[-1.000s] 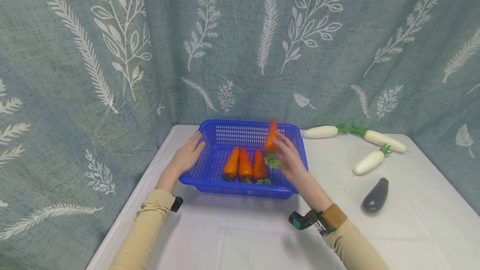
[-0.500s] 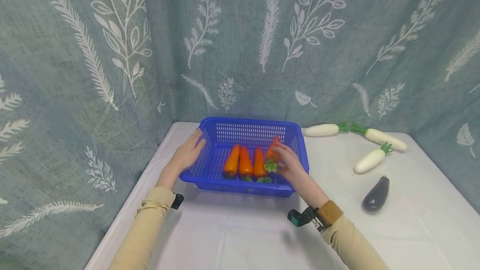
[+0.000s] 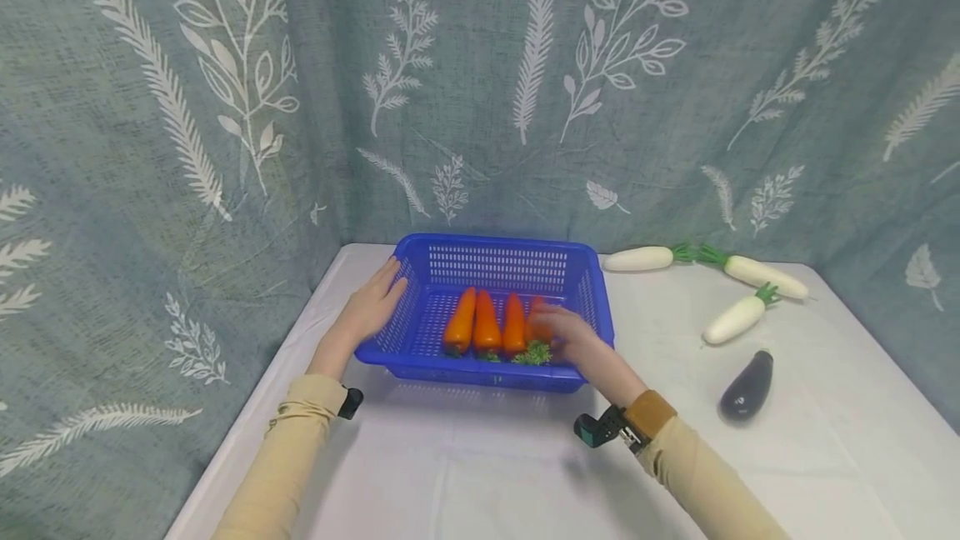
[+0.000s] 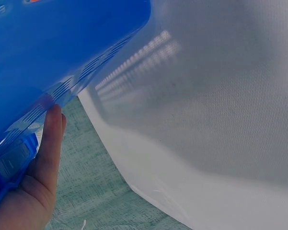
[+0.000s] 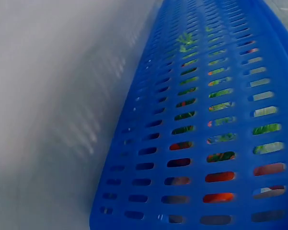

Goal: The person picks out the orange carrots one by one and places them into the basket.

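In the head view, a blue plastic basket (image 3: 495, 247) stands on the white table. Three orange carrots (image 3: 460, 323) lie side by side in it, their leafy ends toward me. To their right, my right hand (image 3: 573, 338) holds another carrot (image 3: 534, 325) low in the basket; the hand partly covers it. My left hand (image 3: 367, 311) rests against the basket's left side, fingers extended. The left wrist view shows straight fingers (image 4: 50, 139) along the outside of the basket wall. Holes in the basket wall (image 5: 191, 120) show orange and green in the right wrist view; my right hand is not seen there.
Three white radishes (image 3: 735, 322) with green tops lie on the table right of the basket. Nearer, a dark eggplant (image 3: 747, 387) lies by itself. A green curtain (image 3: 480, 107) with white leaf prints hangs behind and beside the table.
My right hand has lowered the carrot from upright near the basket's back wall down beside the other three. My left hand has stayed at the basket's left side.
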`<state>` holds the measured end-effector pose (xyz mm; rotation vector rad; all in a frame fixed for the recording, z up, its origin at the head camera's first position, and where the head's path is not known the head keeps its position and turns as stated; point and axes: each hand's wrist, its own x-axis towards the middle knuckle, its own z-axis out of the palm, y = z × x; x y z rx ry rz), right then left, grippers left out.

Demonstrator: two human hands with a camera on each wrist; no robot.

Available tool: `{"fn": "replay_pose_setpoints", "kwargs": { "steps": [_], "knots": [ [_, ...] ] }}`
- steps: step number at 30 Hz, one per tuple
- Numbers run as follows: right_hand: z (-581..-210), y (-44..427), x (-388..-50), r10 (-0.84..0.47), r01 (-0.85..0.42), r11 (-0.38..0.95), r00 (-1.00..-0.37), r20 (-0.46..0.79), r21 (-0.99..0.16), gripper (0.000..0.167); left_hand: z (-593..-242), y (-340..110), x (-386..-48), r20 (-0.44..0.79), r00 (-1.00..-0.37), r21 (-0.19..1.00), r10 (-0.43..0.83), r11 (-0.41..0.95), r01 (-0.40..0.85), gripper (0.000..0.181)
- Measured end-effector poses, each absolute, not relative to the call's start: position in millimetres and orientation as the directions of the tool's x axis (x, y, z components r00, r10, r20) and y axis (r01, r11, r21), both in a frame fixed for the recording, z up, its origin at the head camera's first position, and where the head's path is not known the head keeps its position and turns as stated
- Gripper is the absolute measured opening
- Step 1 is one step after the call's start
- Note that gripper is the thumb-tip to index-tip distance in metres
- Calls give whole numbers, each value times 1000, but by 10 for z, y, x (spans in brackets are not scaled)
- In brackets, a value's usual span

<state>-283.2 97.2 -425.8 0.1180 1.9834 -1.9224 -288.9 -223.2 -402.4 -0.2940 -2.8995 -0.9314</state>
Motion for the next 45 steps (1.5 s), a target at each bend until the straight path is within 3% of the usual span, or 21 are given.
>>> {"fn": "replay_pose_setpoints", "kwargs": {
  "steps": [1, 11, 19, 25, 29, 35, 42, 45],
  "knots": [
    [-4299, 930, -2906, -133, 392, 1, -912, -389, -920, 45, -4023, -2235, -2888, 137, -978, 564, 158, 799, 208, 57],
    [-4110, 821, -2808, -15, 424, 139, -903, -430, -895, 46, -4020, -2240, -2887, 142, -976, 563, 164, 798, 216, 58],
    [-5184, 1090, -3610, -55, 365, 122, -926, -374, -923, 37, -4029, -2238, -2885, 147, -976, 569, 161, 793, 216, 58],
    [-5509, 1112, -3889, 23, 429, 43, -903, -429, -902, 40, -4031, -2233, -2887, 146, -976, 573, 161, 791, 216, 58],
    [-5421, 1077, -3830, 28, 428, 31, -903, -428, -903, 41, -4028, -2238, -2892, 141, -977, 571, 160, 793, 212, 58],
    [-5282, 1061, -3730, 28, 328, 108, -945, -327, -939, 34, -4025, -2236, -2896, 139, -978, 571, 156, 794, 208, 57],
    [-4314, 867, -2962, 51, 305, 159, -952, -301, -939, 41, -4029, -2231, -2898, 147, -976, 562, 161, 798, 216, 58],
    [-4120, 814, -2808, 80, 306, 152, -951, -297, -940, 41, -4024, -2224, -2896, 139, -978, 568, 154, 797, 206, 58]
  ]
}}
